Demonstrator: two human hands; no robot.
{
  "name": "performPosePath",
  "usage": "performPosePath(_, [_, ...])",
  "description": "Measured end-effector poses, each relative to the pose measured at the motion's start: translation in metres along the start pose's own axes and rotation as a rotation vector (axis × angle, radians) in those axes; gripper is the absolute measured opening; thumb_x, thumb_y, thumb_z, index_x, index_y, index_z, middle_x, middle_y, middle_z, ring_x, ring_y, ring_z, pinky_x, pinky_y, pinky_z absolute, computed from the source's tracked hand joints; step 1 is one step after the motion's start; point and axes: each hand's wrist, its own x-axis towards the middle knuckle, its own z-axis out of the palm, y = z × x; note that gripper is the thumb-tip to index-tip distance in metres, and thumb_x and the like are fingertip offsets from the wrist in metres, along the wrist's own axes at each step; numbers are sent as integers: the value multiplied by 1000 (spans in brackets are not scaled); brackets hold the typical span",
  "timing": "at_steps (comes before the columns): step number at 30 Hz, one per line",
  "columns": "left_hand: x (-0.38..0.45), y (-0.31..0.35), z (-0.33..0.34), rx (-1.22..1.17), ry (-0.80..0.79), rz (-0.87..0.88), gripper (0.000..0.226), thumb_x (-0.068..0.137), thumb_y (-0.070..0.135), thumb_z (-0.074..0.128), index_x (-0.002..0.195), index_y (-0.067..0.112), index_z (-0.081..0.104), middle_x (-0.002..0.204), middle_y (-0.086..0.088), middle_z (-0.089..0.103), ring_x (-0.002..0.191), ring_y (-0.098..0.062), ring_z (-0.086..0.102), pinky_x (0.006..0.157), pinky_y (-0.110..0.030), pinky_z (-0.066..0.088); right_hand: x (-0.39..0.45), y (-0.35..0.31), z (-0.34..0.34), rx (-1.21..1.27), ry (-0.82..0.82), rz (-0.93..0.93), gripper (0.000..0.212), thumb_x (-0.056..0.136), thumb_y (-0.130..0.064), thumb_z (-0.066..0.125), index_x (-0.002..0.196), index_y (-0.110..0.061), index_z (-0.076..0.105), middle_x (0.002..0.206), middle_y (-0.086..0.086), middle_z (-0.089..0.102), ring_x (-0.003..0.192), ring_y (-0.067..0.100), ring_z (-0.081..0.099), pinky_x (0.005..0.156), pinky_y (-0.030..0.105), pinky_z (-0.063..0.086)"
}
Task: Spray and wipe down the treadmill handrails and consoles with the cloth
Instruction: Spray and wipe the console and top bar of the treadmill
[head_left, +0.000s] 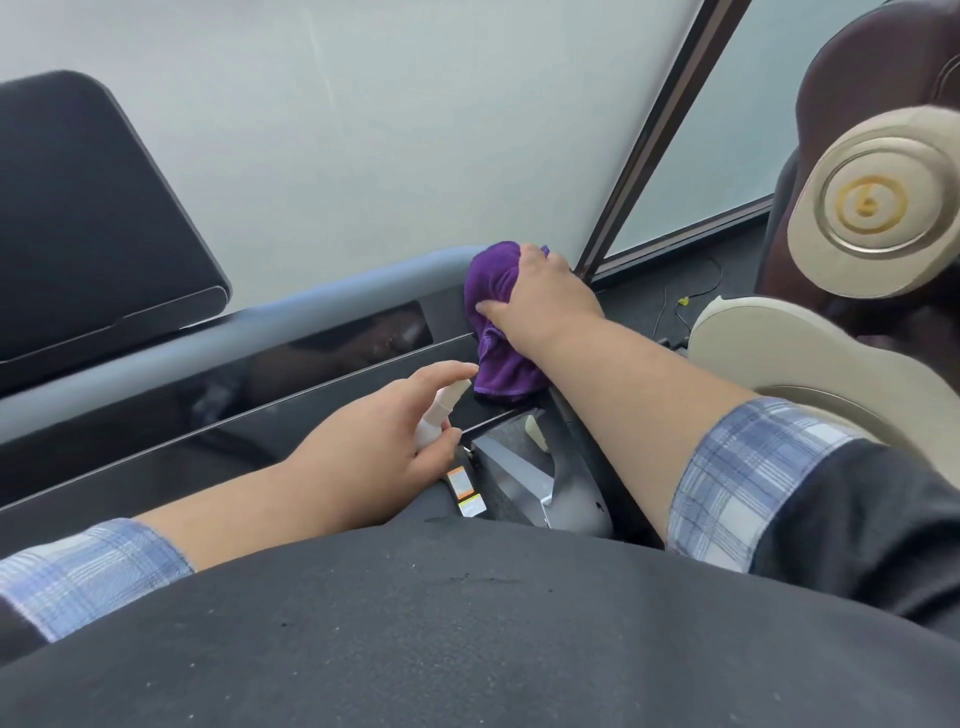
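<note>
Wipe step in hand: right hand (540, 296) pressing purple cloth (498, 332) w/ fingers bunched into it at far right end of glossy black console (322, 374), by grey handrail (363, 286); left hand (384, 436) wrapped round small white spray bottle (441, 410), forefinger laid on nozzle, aimed toward cloth. Next, prob.: spritz on console strip to left, then drag cloth leftward across it, keeping spray off dark screen (93, 218). Orange/white stickers (465, 493) on frame below, text too small to read; no brand legible.
</note>
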Motion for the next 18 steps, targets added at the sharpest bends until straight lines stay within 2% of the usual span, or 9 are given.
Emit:
performPosePath(4, [0, 4, 6, -11, -9, 12, 53, 92, 40, 53, 127, 62, 19, 99, 21, 59, 80, -2, 57, 77, -30, 47, -23, 18, 0, 28, -18, 0, 92, 84, -51, 71, 154, -17, 22, 149, 14, 37, 132, 34, 47, 103, 43, 42])
performPosePath(8, [6, 10, 12, -13, -25, 34, 53, 93, 41, 53, 129, 61, 20, 103, 18, 60, 83, -10, 59, 80, -35, 51, -86, 52, 9, -8, -28, 67, 96, 84, -52, 70, 157, -21, 14, 147, 13, 38, 128, 34, 50, 99, 40, 44])
performPosePath(13, [7, 9, 10, -29, -30, 44, 53, 93, 41, 54, 127, 64, 21, 96, 24, 58, 81, -3, 58, 75, -29, 48, -145, 82, 16, -11, -52, 111, 96, 86, -55, 67, 157, -23, 12, 144, 9, 41, 124, 29, 52, 95, 37, 45])
performPosePath(18, [2, -4, 5, -44, -15, 9, 52, 92, 41, 54, 127, 64, 22, 93, 25, 59, 80, 1, 58, 76, -28, 47, -131, 71, 15, -18, -33, 102, 93, 88, -58, 64, 157, -21, 14, 145, 10, 40, 126, 29, 51, 96, 38, 44])
